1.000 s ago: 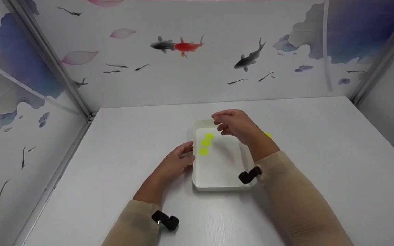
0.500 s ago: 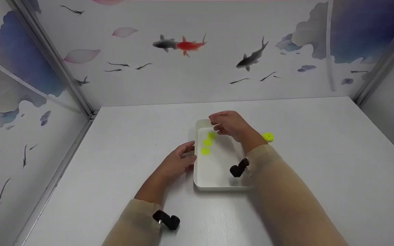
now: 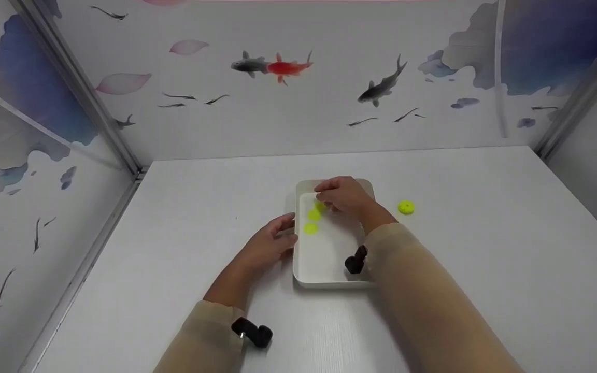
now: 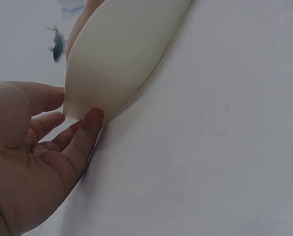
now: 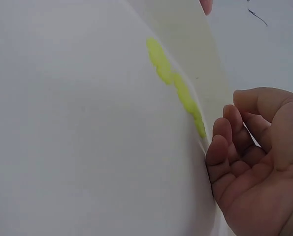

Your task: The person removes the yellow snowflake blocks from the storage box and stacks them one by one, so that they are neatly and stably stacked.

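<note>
A white rectangular tray (image 3: pixel 329 256) lies on the table, with three small yellow discs (image 3: pixel 311 228) in a slanting row along its left side. My left hand (image 3: pixel 266 247) rests against the tray's left wall. In the left wrist view its fingertips (image 4: pixel 93 118) touch the outer wall, right at the rim. Inside the tray's far end, my right hand (image 3: pixel 344 196) is bent over the farthest disc, fingertips close beside it. The right wrist view shows this hand (image 5: pixel 264 152) with thumb and forefinger tips near each other; I cannot tell whether something small is between them.
Another yellow disc (image 3: pixel 406 207) lies on the white table (image 3: pixel 464 248), just right of the tray. Walls printed with fish (image 3: pixel 288 67) and petals enclose the table at the back and sides. Each sleeve carries a black wrist device (image 3: pixel 252 333).
My right hand has moved slightly left and down, from above the tray to the discs at its far end. The disc on the right, partly covered before, now shows whole. My left hand stays put.
</note>
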